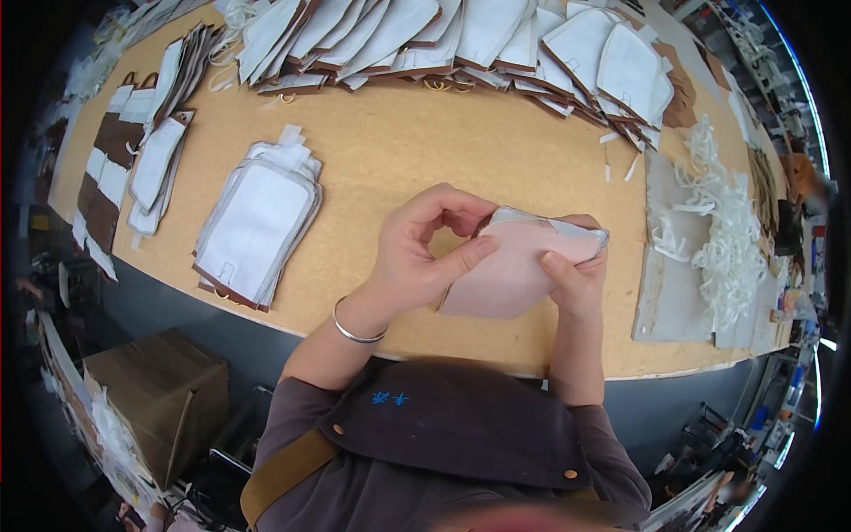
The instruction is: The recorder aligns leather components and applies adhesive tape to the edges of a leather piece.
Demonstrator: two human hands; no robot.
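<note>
Between my two hands, just above the front part of the table, is a pale pinkish-white panel (505, 275) with a thin dark edge. It looks like a soft sheet or lining piece; its exact kind is unclear. My left hand (421, 244) pinches its upper left corner between thumb and bent fingers. At its upper right side my right hand (578, 277) grips it, thumb on the near face and fingers hidden behind. The top edge shows a whitish layer folded or lifted along it. To the left lies a stack of white-faced, brown-edged panels (259, 217).
A long overlapping row of similar panels (399, 35) spans the back of the wooden table (355, 142). Brown and white pieces (111, 160) lie at the far left. Tangled white strips (727, 253) sit on a grey board (660, 297) at right. A cardboard box (160, 399) stands lower left.
</note>
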